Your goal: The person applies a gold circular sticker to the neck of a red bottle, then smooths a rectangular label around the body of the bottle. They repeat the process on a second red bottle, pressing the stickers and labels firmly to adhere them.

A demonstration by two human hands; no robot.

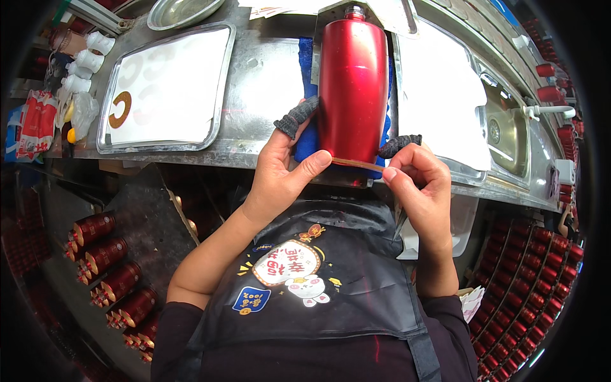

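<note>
"Bottle (353, 89) first: where is it?"

"On a blue cloth (305, 57) on the counter (270, 83), between the hands, its base close to the front edge."

"And the hands?"

"The right hand (423, 181) pinches one end of a thin brownish-gold strip (358, 164) between thumb and finger. The left hand (280, 169) is spread, its thumb at the strip's other end and a covered finger along the bottle's side. I cannot tell whether it truly grips either."

"What could go wrong?"

"I'd worry about the strip going crooked. Its right end looks a little lower than its left, so an uneven pull could slant it across the base. Too much tension might bend it, or slip it from under the left thumb."

"Could the bottle shift?"

"Perhaps. It is rounded, and a sideways push could roll it on the cloth. A hard tug towards the person might bring the base nearer the edge."

"Which way does it point?"

"Neck away from the person, base towards them. Its long axis runs roughly square to the counter's front edge. The strip's axis runs left to right, across the bottle's. Whether it touches the bottle, I can't tell."
</note>
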